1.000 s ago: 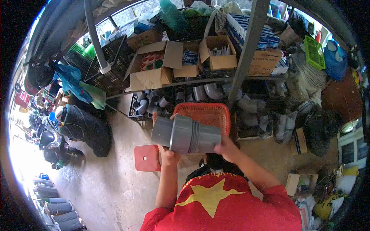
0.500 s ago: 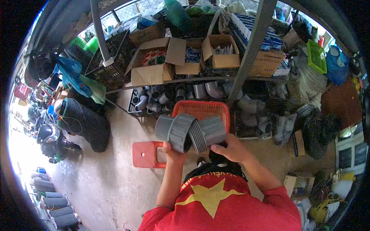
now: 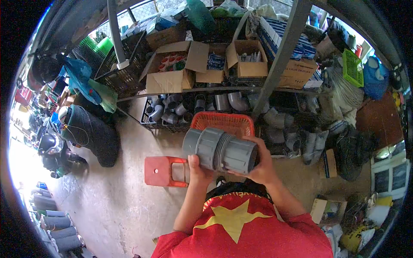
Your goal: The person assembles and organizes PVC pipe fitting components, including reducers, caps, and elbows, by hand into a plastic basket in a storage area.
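Note:
Two grey plastic pipe fittings are held end to end in front of my chest. My left hand grips the wider fitting with a ribbed collar, thumb upright on its near side. Around the outer end of the threaded fitting my right hand is wrapped, its fingers partly behind the part. A band of thread shows between the two, with the threaded end at the mouth of the collar. Just beyond them stands a red plastic basket, partly covered by the fittings.
A red plastic stool stands on the floor to the left. Ahead, a black crate of grey pipe fittings sits under a shelf bearing open cardboard boxes. A metal post rises at the right of the basket.
The threaded fitting has swung from an angle into line with the collared one, its thread now at the collar's mouth. My right hand has shifted farther around its end.

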Demonstrator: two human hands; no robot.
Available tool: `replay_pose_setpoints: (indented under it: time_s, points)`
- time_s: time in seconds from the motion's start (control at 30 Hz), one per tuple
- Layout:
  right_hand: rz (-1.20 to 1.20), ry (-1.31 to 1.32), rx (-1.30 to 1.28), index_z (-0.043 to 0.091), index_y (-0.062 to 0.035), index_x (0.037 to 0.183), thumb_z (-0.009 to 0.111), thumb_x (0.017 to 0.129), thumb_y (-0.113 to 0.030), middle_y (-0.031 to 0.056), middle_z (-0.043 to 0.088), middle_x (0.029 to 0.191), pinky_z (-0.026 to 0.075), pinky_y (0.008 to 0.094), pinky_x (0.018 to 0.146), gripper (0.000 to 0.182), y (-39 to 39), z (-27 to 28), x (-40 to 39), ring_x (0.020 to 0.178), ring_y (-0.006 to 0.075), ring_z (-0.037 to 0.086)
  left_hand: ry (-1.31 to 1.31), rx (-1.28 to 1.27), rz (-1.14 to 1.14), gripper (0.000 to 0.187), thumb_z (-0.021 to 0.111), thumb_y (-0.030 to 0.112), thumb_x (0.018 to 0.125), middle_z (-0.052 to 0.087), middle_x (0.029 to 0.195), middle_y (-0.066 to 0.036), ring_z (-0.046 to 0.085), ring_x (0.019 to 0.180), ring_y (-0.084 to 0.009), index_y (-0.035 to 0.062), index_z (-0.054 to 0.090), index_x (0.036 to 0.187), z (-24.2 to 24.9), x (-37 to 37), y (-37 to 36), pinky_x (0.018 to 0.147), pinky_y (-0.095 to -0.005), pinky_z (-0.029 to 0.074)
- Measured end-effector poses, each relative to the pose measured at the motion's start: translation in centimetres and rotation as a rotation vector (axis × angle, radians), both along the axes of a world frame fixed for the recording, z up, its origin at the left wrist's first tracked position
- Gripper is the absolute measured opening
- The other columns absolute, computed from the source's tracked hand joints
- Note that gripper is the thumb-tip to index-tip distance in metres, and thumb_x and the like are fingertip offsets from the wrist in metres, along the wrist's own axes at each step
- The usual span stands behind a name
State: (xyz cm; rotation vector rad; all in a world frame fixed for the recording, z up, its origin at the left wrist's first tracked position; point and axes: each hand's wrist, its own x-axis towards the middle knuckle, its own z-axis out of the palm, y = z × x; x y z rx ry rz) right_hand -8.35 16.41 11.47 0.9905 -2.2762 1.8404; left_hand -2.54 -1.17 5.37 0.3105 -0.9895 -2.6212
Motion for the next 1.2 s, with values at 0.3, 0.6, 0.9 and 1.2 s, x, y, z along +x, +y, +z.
replay_pose_setpoints:
  time_s: [0.3, 0.6, 0.9, 1.2]
  points:
    - [0.043, 0.630, 0.276, 0.055, -0.0270, 0.121, 0.078, 0.062, -0.020, 0.0116, 0.058, 0.126, 0.055, 0.0348, 0.069, 0.064, 1.7, -0.1, -2.0, 0.090, 0.0277, 0.067, -0.141, -0.023, -0.149, 0.075, 0.052, 0.059, 0.086, 0.050, 0.132, -0.013, 0.049, 0.122, -0.0285, 0.0039, 0.039, 0.136, 1.2, 0.0, -1.8, 0.104, -0.0441, 0.039]
    - [0.087, 0.491, 0.319, 0.054, -0.0212, 0.123, 0.080, 0.062, -0.021, 0.0104, 0.059, 0.124, 0.054, 0.0340, 0.076, 0.066, 1.9, 0.5, -2.6, 0.093, 0.0260, 0.066, -0.188, 0.039, -0.075, 0.067, 0.057, 0.051, 0.086, 0.052, 0.129, -0.011, 0.052, 0.117, -0.0255, 0.0062, 0.041, 0.133, 1.3, -0.2, -1.1, 0.099, -0.0404, 0.043]
    - [-0.052, -0.086, -0.028, 0.050, -0.0031, 0.118, 0.094, 0.049, -0.025, 0.0109, 0.060, 0.111, 0.049, 0.0347, 0.087, 0.085, -0.5, -2.8, -0.3, 0.102, 0.0192, 0.060, -0.053, -0.030, -0.008, 0.088, 0.081, 0.048, 0.066, 0.050, 0.125, -0.008, 0.050, 0.116, -0.0240, 0.0065, 0.038, 0.130, 0.8, -0.2, -1.8, 0.099, -0.0411, 0.042]
    - [-0.062, -0.210, 0.053, 0.046, -0.0020, 0.118, 0.092, 0.056, -0.027, 0.0118, 0.060, 0.110, 0.047, 0.0355, 0.089, 0.081, -0.5, -3.1, 0.2, 0.103, 0.0185, 0.058, 0.014, -0.137, 0.049, 0.097, 0.084, 0.050, 0.060, 0.049, 0.123, -0.008, 0.050, 0.115, -0.0244, 0.0063, 0.035, 0.131, 0.8, -0.3, -1.3, 0.097, -0.0413, 0.042]
